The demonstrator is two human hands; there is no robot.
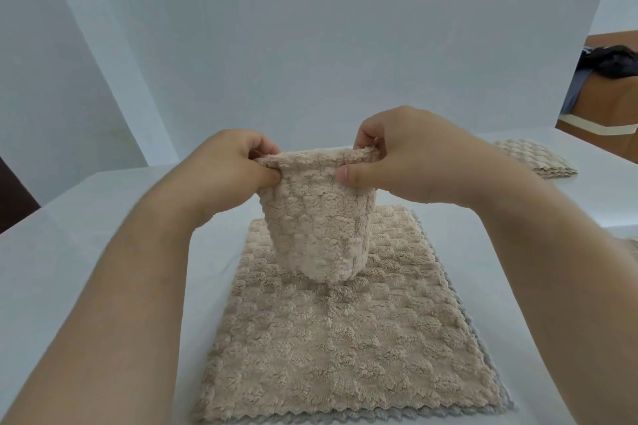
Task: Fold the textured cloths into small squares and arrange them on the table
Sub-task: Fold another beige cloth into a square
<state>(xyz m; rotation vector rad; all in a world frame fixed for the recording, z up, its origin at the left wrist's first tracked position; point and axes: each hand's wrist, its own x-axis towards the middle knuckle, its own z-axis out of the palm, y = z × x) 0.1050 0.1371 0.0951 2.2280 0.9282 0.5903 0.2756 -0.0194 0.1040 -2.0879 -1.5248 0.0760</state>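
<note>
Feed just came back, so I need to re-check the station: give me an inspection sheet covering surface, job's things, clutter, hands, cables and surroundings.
Surface: white table.
Job's things: folded beige cloth held over a flat beige cloth with a grey cloth beneath; folded pile at far right.
Clutter: nothing seen.
Hands: left hand and right hand each pinch the folded beige cloth's top edge.
Cables: nothing seen.
Surroundings: white backdrop panels; cardboard box and dark fabric at right.
</note>
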